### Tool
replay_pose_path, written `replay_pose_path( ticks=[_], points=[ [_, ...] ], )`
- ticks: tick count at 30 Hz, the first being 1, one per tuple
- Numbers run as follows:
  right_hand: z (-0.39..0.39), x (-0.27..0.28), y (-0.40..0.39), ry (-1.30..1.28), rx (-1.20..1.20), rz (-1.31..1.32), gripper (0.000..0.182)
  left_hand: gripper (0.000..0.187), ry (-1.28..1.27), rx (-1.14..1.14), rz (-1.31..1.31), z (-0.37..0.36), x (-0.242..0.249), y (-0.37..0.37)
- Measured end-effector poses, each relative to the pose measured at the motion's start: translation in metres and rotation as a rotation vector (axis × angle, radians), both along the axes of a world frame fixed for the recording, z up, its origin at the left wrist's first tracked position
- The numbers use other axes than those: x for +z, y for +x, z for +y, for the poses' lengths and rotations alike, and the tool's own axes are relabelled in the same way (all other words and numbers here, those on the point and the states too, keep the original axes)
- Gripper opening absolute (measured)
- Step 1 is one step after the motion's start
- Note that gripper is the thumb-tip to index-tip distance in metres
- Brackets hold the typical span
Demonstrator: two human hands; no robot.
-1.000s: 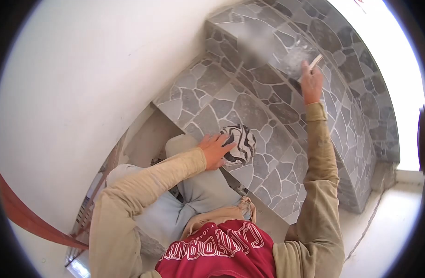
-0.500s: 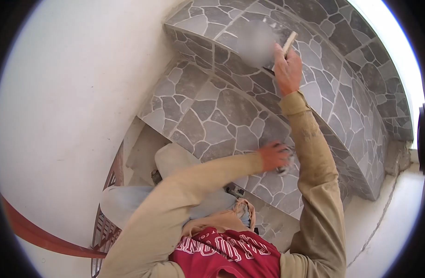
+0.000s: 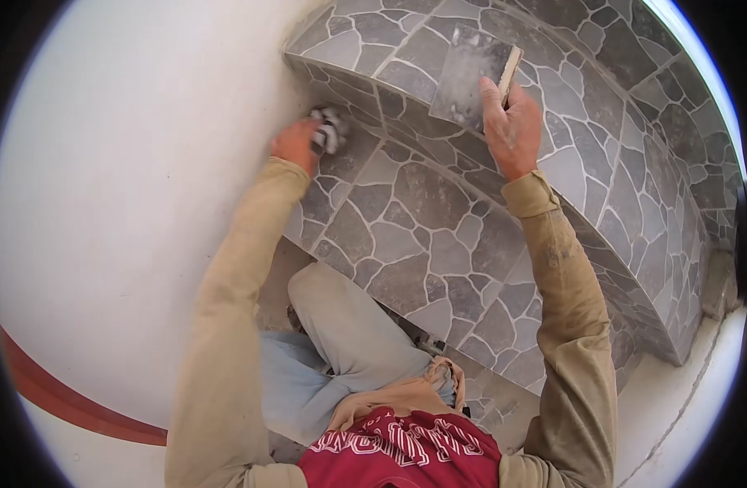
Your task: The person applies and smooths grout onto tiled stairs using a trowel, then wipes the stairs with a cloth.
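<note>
My left hand (image 3: 295,146) is closed around a bunched black-and-white rag (image 3: 329,130). The rag is at the inner corner of the lower tiled step (image 3: 406,195), where tread, riser and white wall meet. My right hand (image 3: 512,128) grips a plastering trowel (image 3: 463,77) by its wooden handle (image 3: 511,67). The trowel's flat grey blade is smeared with pale residue and overlaps the front edge of the upper step (image 3: 581,154) in this view.
The white wall (image 3: 121,187) rises on my left. A curved tiled riser (image 3: 674,122) borders the upper step. A reddish-brown rail (image 3: 72,407) curves at lower left. My bent knee (image 3: 325,289) is close to the lower step's front edge.
My left hand has swept the rag from the right part of the lower step to the far left corner by the wall. My right hand stays nearly in place with the trowel.
</note>
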State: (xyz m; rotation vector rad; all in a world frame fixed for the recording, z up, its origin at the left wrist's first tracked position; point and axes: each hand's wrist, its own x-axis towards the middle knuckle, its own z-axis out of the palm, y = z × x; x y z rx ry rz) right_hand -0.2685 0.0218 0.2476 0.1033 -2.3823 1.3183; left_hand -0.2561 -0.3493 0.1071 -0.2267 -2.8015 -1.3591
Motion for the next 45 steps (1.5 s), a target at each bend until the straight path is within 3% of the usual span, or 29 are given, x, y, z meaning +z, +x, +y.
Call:
replay_pose_path(
  ticks=[1,2,3,4,5,8,10,12,14,18,20,22,25,26,27,31,35,37,39,42,45],
  points=[
    [0.0,-0.003,0.002,-0.005,0.008,-0.008,0.042,0.03,-0.31,-0.15,0.107,0.052,0.06,0.025],
    [0.0,-0.004,0.002,0.025,-0.008,-0.013,0.043,0.038,-0.557,-0.115,0.187,0.09,0.047,0.04],
    [-0.001,-0.002,-0.001,0.056,-0.018,-0.008,0.044,0.038,-0.647,-0.347,0.485,0.121,0.021,0.06],
    [-0.002,-0.001,-0.001,0.05,0.008,0.003,0.044,0.034,-0.543,-0.464,0.452,0.171,0.016,0.081],
    [0.0,0.0,0.0,0.04,0.019,-0.019,0.044,0.032,-0.267,-0.723,0.424,0.216,-0.032,0.09],
    [-0.001,0.007,0.008,0.041,0.02,-0.033,0.044,0.03,-0.233,-0.766,0.599,0.312,-0.048,0.112],
    [-0.002,0.007,0.007,0.049,0.012,-0.041,0.043,0.032,-0.387,-0.783,0.358,0.322,-0.05,0.098],
    [0.0,0.003,0.005,-0.016,0.028,-0.057,0.04,0.037,-0.225,-0.887,0.378,0.276,-0.057,0.064],
    [-0.002,0.003,0.006,-0.01,0.026,-0.04,0.04,0.041,-0.357,-0.845,0.37,0.223,-0.06,0.042],
    [-0.004,0.006,0.005,0.031,0.01,-0.046,0.04,0.055,-0.428,-0.59,0.416,0.123,-0.07,0.012],
    [-0.004,0.008,0.006,0.054,0.016,-0.038,0.04,0.06,-0.466,-0.415,0.263,0.072,-0.073,-0.006],
    [-0.004,0.009,0.006,0.078,0.027,-0.012,0.041,0.055,-0.553,-0.154,0.148,0.025,-0.063,-0.023],
    [-0.006,0.01,0.006,0.14,0.007,0.001,0.041,0.048,-0.52,0.043,0.267,-0.004,-0.073,-0.042],
    [-0.007,0.01,0.008,0.127,0.003,-0.006,0.041,0.038,-0.705,0.079,0.165,0.007,-0.061,-0.031],
    [-0.01,0.009,0.008,0.108,-0.003,-0.018,0.041,0.038,-0.714,0.105,0.156,0.017,-0.047,-0.022],
    [-0.007,0.008,0.008,0.125,-0.004,-0.063,0.042,0.049,-0.867,0.245,0.043,0.025,-0.045,0.01],
    [0.001,0.005,0.006,0.118,0.009,-0.028,0.041,0.054,-0.973,0.2,-0.122,-0.032,-0.046,0.126],
    [0.002,0.002,0.005,0.061,0.027,-0.025,0.041,0.053,-1.06,0.136,-0.335,-0.056,-0.015,0.182],
    [0.003,0.0,0.005,0.022,0.017,0.006,0.041,0.044,-1.198,0.004,-0.787,-0.076,0.005,0.194],
    [0.0,0.002,0.004,0.003,0.011,0.038,0.041,0.035,-1.142,0.041,-0.841,-0.032,0.108,0.176],
    [0.0,0.001,0.002,0.046,0.021,0.017,0.041,0.03,-1.014,0.062,-0.205,0.0,0.101,0.12]
  ],
)
